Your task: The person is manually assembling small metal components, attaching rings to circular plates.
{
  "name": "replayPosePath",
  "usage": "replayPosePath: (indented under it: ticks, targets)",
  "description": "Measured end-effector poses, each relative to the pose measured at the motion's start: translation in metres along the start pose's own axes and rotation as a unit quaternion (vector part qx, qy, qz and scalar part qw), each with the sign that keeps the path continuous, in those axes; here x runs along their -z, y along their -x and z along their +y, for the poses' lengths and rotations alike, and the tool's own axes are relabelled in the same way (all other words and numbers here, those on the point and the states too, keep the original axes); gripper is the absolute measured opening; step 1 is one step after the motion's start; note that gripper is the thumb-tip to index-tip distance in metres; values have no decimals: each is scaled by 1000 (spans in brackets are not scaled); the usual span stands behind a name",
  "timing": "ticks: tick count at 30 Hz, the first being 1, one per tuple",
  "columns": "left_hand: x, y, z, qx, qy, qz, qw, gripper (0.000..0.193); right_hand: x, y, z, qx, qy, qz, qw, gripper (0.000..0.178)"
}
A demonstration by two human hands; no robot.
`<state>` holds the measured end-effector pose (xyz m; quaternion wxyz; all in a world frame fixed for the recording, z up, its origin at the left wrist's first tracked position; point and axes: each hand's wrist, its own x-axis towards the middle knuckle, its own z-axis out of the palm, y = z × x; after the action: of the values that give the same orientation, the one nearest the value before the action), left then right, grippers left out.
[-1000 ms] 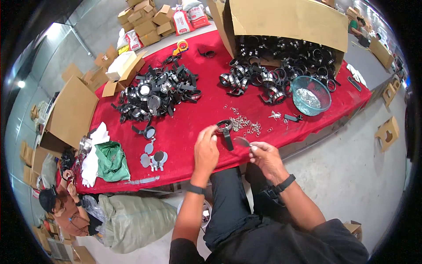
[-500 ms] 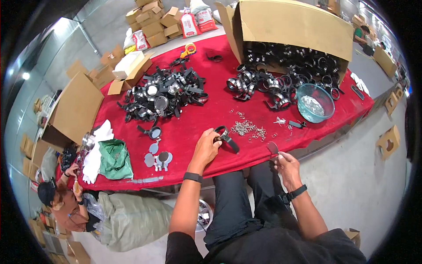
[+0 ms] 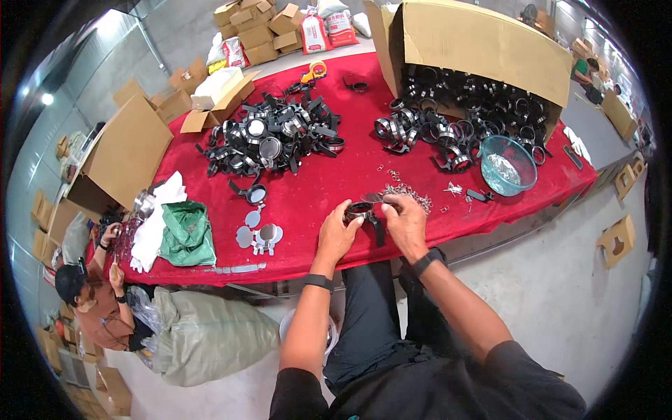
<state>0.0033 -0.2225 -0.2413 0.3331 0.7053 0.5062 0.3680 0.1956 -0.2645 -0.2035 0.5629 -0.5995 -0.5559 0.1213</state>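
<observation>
My left hand (image 3: 337, 238) grips a black ring-shaped part with a handle (image 3: 379, 232) at the front of the red-covered table. Its handle points toward me. Pinched in my right hand (image 3: 407, 224) is a thin round disc (image 3: 372, 198), held right over the ring; I cannot tell whether they touch. Just beyond my right hand lies a heap of small metal clips (image 3: 418, 200), partly hidden by the fingers. Several flat grey discs (image 3: 267, 236) rest to the left of my left hand, with a single black ring part (image 3: 256, 194) behind them.
A large pile of black ring parts (image 3: 269, 143) stands at the back left. More spill from a cardboard box (image 3: 483, 35) at the back right, beside a teal bowl (image 3: 505, 183). Left are a green bag (image 3: 185, 234), white cloth (image 3: 150, 238) and a seated person (image 3: 101, 308).
My right hand has moved left and away from me, bringing the disc from the table's front edge to the ring. My left hand still holds the ring part.
</observation>
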Motion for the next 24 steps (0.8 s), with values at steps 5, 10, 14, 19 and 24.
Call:
replayPosePath:
  ticks: [5,10,14,19,24]
  targets:
    - [-13,1,-1,-1,-55,46,997,65,-21,7,-1,-12,20,-40,999,19]
    - [-18,6,2,-3,-75,58,996,61,-25,15,-1,-11,59,-43,997,17]
    - [-19,7,5,-4,-70,57,996,58,-25,15,0,8,76,-23,997,18]
    - [-20,9,10,-3,-70,69,995,57,-24,14,-5,47,111,-32,992,16]
    - [-20,10,13,-8,-75,77,994,56,-25,13,-7,46,111,-36,992,14]
